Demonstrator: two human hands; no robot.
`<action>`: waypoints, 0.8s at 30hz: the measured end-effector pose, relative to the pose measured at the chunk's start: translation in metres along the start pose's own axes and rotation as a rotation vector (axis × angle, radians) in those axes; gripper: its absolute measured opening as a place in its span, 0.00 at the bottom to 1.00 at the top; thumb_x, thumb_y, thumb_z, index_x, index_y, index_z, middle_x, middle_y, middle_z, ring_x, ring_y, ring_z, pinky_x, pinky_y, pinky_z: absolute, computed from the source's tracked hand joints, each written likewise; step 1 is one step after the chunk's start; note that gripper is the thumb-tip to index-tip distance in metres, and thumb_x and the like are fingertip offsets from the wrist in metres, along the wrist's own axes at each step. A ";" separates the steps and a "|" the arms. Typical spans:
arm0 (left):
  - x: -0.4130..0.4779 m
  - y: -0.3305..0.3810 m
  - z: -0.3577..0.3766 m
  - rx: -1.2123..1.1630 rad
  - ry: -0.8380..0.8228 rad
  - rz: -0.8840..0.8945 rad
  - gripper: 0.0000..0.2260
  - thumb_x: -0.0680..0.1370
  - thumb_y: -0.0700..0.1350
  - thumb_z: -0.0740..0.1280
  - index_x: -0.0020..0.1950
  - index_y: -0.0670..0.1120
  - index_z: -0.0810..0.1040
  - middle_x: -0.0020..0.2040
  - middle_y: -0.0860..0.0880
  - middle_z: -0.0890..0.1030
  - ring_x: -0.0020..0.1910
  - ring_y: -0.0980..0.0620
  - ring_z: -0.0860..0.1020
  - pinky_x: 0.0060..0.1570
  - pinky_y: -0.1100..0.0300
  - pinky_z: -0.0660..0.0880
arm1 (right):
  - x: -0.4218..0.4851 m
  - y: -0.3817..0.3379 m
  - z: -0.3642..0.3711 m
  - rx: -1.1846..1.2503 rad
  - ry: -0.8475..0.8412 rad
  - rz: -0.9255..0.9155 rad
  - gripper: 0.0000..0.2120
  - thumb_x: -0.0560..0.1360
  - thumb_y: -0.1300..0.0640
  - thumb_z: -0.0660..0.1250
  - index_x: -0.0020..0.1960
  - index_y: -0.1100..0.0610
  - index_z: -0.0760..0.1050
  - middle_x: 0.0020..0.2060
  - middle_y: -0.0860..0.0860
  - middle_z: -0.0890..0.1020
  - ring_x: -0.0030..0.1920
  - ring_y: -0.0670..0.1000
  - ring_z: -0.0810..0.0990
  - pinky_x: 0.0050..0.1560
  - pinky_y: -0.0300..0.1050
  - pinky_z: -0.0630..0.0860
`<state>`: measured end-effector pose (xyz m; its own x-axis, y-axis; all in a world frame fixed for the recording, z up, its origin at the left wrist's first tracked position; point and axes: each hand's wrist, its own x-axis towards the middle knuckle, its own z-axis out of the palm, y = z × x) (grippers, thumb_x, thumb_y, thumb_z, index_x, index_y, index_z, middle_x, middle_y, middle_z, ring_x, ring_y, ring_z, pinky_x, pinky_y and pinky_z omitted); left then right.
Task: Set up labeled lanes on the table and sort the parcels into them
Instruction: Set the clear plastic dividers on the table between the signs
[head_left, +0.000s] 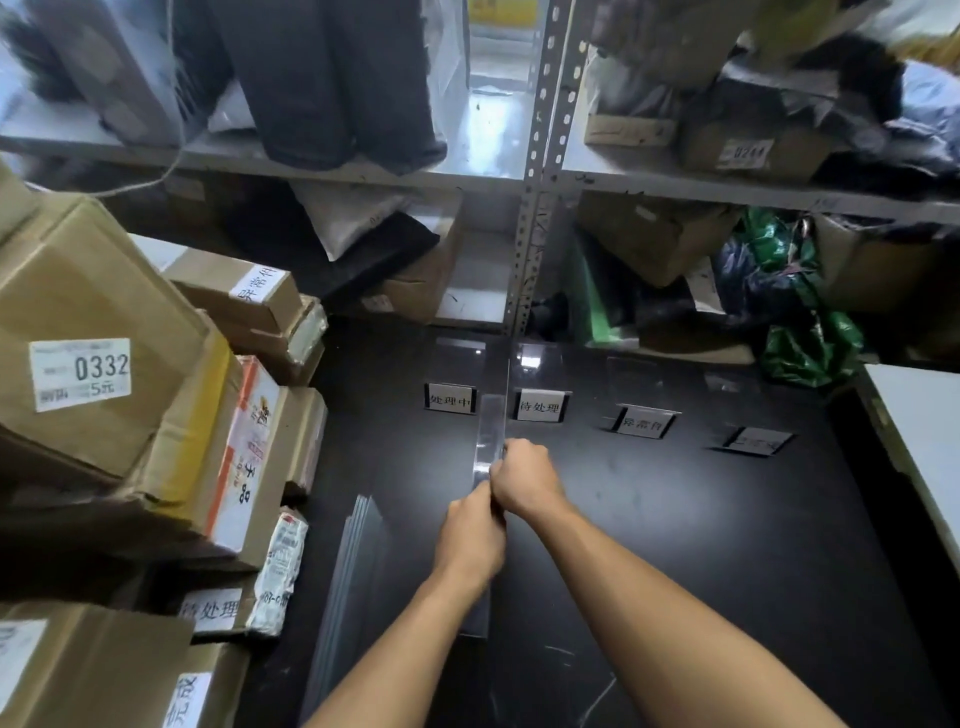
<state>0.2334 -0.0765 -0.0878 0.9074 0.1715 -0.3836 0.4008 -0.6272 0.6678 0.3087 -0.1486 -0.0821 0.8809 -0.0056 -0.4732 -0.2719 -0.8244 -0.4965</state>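
Note:
A clear acrylic divider (493, 431) stands upright on the black table (675, 545), running away from me between two label stands. My left hand (475, 535) and my right hand (524, 478) both grip its top edge, left nearer me. Several small label stands sit in a row across the table: one (451, 399) left of the divider, one (540, 405) just right of it, then two more (644, 423) (757, 441) further right. A stack of spare clear panels (353, 561) lies flat to the left of my arms. Cardboard parcels (104, 332) are piled at the left.
A metal shelving unit (535, 171) packed with boxes and dark bags stands behind the table. Green plastic bags (800, 322) spill over at the back right. A white surface (919, 436) borders the table on the right. A white soft parcel (283, 566) leans by the cardboard pile.

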 end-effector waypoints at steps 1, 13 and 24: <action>0.002 0.000 0.001 0.005 -0.003 -0.007 0.09 0.76 0.41 0.55 0.48 0.48 0.75 0.45 0.43 0.81 0.43 0.39 0.77 0.37 0.53 0.72 | 0.003 0.001 0.000 -0.010 -0.010 0.004 0.11 0.76 0.62 0.59 0.51 0.61 0.79 0.52 0.60 0.83 0.54 0.63 0.80 0.45 0.46 0.74; -0.011 -0.015 -0.020 -0.132 0.126 0.038 0.13 0.80 0.45 0.64 0.64 0.47 0.77 0.57 0.46 0.83 0.58 0.47 0.79 0.57 0.57 0.75 | -0.010 0.006 -0.012 -0.030 -0.004 -0.001 0.14 0.78 0.55 0.62 0.57 0.64 0.77 0.56 0.62 0.81 0.55 0.62 0.79 0.48 0.45 0.73; -0.090 -0.085 -0.082 0.058 0.296 -0.067 0.24 0.79 0.44 0.64 0.74 0.41 0.64 0.70 0.42 0.69 0.69 0.44 0.68 0.68 0.54 0.63 | -0.113 -0.027 0.016 -0.002 0.132 -0.187 0.13 0.78 0.54 0.60 0.57 0.58 0.78 0.54 0.56 0.83 0.56 0.58 0.79 0.49 0.44 0.71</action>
<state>0.1280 0.0233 -0.0578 0.8798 0.4227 -0.2176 0.4612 -0.6477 0.6065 0.2103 -0.1170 -0.0273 0.9591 0.0735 -0.2734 -0.0984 -0.8190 -0.5652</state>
